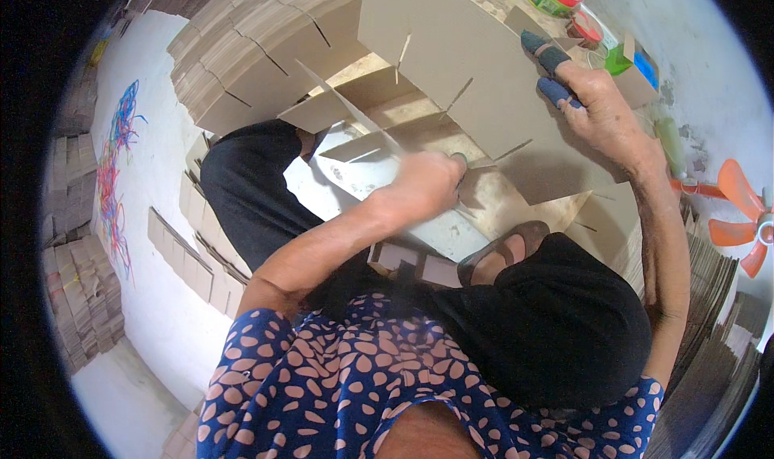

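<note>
A large grey-brown cardboard divider sheet (pixel 451 64) with several slots stands tilted in front of me. At its right side, my right hand (pixel 597 108), with dark covers on the fingertips, grips it. My left hand (pixel 423 186) is closed in front of the sheet's lower edge, slightly blurred. It pinches the near end of a narrow cardboard strip (pixel 355 112) that points away to the upper left. More slotted strips (pixel 355 146) cross below the sheet, above a worn wooden board (pixel 492 197). My left fingers' inner side is hidden.
A tall stack of slotted cardboard (pixel 258 52) rises at the far left, and cardboard piles (pixel 701 290) stand at the right. An orange fan (pixel 738 217) is by the right wall. Tubs (pixel 556 1) sit at the far right. Coloured strings (pixel 113 177) lie on the white floor.
</note>
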Available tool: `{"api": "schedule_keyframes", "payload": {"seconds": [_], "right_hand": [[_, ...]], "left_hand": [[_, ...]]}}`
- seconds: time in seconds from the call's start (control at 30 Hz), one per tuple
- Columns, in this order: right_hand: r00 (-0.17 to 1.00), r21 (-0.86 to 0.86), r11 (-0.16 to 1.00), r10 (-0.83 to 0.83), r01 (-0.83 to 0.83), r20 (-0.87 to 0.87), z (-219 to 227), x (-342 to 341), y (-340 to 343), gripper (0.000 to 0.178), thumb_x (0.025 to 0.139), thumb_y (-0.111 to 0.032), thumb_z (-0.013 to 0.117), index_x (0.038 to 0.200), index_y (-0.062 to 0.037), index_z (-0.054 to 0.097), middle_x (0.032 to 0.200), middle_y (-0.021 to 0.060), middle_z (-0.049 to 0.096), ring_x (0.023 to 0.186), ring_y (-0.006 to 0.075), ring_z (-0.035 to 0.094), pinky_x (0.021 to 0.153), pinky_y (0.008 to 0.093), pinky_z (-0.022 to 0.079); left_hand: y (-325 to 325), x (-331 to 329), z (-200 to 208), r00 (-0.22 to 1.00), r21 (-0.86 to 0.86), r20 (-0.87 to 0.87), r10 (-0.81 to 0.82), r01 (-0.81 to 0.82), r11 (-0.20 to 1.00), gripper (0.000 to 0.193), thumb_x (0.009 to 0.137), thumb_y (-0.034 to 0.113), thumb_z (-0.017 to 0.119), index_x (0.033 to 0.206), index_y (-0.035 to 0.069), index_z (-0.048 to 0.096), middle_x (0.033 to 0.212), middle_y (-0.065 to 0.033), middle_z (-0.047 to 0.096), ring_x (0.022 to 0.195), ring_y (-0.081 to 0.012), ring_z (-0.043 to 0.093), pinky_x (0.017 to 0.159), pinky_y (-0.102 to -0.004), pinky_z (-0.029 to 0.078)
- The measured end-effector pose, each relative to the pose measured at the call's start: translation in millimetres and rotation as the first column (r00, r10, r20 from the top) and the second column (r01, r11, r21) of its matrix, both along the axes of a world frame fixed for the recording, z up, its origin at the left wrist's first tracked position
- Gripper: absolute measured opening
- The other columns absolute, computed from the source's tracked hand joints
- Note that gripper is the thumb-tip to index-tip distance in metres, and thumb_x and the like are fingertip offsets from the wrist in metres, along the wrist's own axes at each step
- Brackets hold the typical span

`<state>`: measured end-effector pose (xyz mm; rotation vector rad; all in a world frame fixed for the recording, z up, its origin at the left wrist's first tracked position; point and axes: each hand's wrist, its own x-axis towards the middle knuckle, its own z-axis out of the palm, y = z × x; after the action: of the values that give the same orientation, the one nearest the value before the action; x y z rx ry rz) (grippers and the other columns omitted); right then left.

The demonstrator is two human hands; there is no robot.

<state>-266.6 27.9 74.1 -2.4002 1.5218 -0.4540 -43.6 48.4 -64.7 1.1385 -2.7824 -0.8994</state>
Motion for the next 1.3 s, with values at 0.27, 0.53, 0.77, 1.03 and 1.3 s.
{"api": "schedule_keyframes", "payload": {"seconds": [0.27,0.53,0.77,1.03,1.3], "right_hand": [[0.998,0.068,0.996,-0.061,0.060,0.009,7,18,2,0.013,0.079,-0.003,0.054,0.090,0.0026,0.053,0.070,0.0261,0.054,0.066,0.0423,0.055,0.059,0.0427,0.044],[1.000,0.125,0.992,-0.005,0.007,-0.017,-41,32,1,0.025,0.079,-0.014,0.058,0.101,-0.0020,0.055,0.079,0.0237,0.061,0.075,0.0405,0.060,0.065,0.0438,0.048],[0.922,0.175,0.984,0.082,-0.017,-0.377,-103,47,25,0.035,0.074,-0.033,0.064,0.094,-0.0054,0.064,0.145,0.0188,0.025,0.134,0.0346,0.025,0.106,0.0579,0.018],[0.627,-0.056,0.645,-0.758,0.762,-0.180,-85,-59,148,0.044,0.065,-0.014,0.073,0.104,0.0000,0.059,0.132,0.0258,0.041,0.121,0.0425,0.039,0.099,0.0499,0.033],[0.214,-0.110,0.220,-0.974,0.969,-0.070,-159,-162,328,0.034,0.075,-0.004,0.062,0.105,0.0076,0.051,0.121,0.0288,0.047,0.112,0.0374,0.048,0.095,0.0385,0.039]], "left_hand": [[8,9,3,0.998,-0.035,-0.055,0.020,-0.022,0.999,0.011,0.074,0.009,0.057,0.079,0.000,0.062,0.072,-0.0219,0.062,0.070,-0.0376,0.063,0.062,-0.0456,0.050],[6,8,8,0.998,0.010,0.062,0.002,-0.003,1.000,0.025,0.071,0.015,0.062,0.093,0.002,0.059,0.086,-0.0215,0.062,0.079,-0.0377,0.062,0.070,-0.0471,0.050],[4,0,2,0.994,-0.051,0.104,-0.030,0.035,0.998,0.025,0.069,0.013,0.064,0.089,0.000,0.059,0.088,-0.0206,0.062,0.078,-0.0373,0.063,0.068,-0.0452,0.051],[-2,29,49,0.995,-0.194,0.096,-0.040,0.058,0.979,0.020,0.069,0.012,0.065,0.084,0.000,0.058,0.089,-0.0182,0.061,0.087,-0.0355,0.061,0.072,-0.0446,0.051],[-15,-45,12,0.973,-0.004,0.153,-0.174,0.177,0.984,0.016,0.072,0.014,0.062,0.080,0.000,0.058,0.085,-0.0202,0.062,0.084,-0.0371,0.061,0.070,-0.0450,0.050]]}}
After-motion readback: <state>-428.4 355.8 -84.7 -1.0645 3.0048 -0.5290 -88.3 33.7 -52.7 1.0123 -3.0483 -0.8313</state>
